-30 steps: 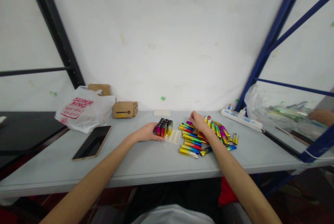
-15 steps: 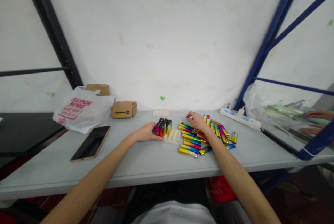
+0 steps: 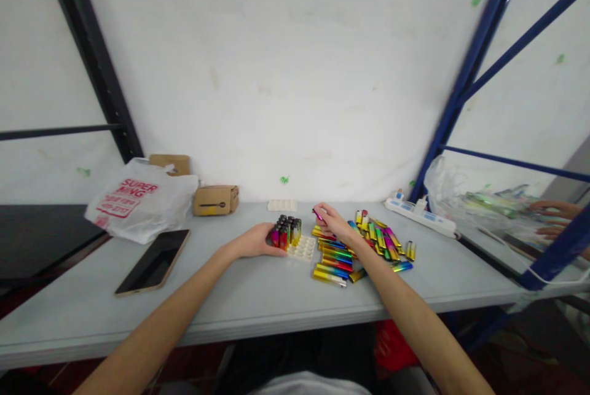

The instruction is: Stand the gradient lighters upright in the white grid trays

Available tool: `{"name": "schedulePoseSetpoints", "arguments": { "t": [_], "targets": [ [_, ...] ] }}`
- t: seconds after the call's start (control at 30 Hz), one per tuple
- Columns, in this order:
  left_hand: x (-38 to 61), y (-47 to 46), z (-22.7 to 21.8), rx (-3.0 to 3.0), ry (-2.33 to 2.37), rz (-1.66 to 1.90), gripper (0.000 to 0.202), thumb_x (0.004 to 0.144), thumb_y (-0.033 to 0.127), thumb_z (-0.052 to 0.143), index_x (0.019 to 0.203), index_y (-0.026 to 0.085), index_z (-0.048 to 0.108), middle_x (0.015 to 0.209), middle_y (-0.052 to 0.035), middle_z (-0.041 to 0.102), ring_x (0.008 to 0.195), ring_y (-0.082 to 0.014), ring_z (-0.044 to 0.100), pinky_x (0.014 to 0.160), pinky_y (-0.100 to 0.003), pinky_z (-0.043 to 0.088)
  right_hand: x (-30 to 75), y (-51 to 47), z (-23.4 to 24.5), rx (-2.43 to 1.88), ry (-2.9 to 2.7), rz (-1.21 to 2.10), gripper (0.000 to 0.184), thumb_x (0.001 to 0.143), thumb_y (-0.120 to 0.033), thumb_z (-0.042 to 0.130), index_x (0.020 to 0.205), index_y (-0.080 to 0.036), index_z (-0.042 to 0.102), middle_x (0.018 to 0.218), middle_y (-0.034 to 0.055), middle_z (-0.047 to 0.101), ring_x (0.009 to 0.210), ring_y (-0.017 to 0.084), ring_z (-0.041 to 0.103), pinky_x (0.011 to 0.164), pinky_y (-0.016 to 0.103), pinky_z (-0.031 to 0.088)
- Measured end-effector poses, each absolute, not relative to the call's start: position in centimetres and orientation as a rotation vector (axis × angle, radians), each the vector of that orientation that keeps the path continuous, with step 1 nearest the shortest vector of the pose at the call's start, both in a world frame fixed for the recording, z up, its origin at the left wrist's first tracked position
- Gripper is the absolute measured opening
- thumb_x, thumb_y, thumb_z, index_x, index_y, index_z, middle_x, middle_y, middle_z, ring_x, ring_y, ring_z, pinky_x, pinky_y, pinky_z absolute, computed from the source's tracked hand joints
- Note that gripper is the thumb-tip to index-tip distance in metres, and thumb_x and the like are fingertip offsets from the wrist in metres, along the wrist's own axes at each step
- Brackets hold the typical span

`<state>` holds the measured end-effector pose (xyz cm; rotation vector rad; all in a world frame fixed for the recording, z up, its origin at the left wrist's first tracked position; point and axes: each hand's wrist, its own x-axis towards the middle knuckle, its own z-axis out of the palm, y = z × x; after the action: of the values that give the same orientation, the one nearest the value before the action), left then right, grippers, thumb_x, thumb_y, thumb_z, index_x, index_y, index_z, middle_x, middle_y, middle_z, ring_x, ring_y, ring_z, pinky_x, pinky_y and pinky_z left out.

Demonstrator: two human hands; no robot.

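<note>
On the grey table (image 3: 258,293) lies a white tray (image 3: 304,249) with several colourful lighters (image 3: 286,232) standing upright in its left part. My left hand (image 3: 252,240) rests against the left side of that standing group, fingers curled round it. A loose pile of shiny lighters (image 3: 364,246) lies to the right of the tray. My right hand (image 3: 332,220) hovers over the pile's left end and pinches one pink lighter (image 3: 318,215) at its fingertips.
A phone (image 3: 152,269) lies at the left. Behind it sit a white plastic bag (image 3: 138,198) and a small cardboard box (image 3: 215,199). A second white tray (image 3: 282,205) lies by the wall. A power strip (image 3: 421,217) and another person's hands (image 3: 550,220) are at the right.
My right hand has lifted a pink lighter out of the pile and moved it left towards the tray. My left hand has stayed on the standing lighters.
</note>
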<state>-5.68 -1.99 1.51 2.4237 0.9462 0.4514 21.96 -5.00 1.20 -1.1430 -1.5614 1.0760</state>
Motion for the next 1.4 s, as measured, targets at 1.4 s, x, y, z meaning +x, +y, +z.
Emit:
{"name": "schedulePoseSetpoints", "arguments": {
  "t": [1.4],
  "targets": [
    [-5.6, -1.9, 1.4, 2.433, 0.964, 0.468, 0.068, 0.060, 0.067, 0.080, 0.104, 0.016, 0.070, 0.096, -0.0058, 0.073, 0.086, -0.0281, 0.064, 0.074, -0.031, 0.047, 18.6, -7.4, 1.1, -1.183, -2.123, 0.325, 0.045, 0.091, -0.058, 0.059, 0.070, -0.019, 0.060, 0.058, 0.0011, 0.067, 0.050, 0.014, 0.057, 0.055, 0.023, 0.039]
  ]
}}
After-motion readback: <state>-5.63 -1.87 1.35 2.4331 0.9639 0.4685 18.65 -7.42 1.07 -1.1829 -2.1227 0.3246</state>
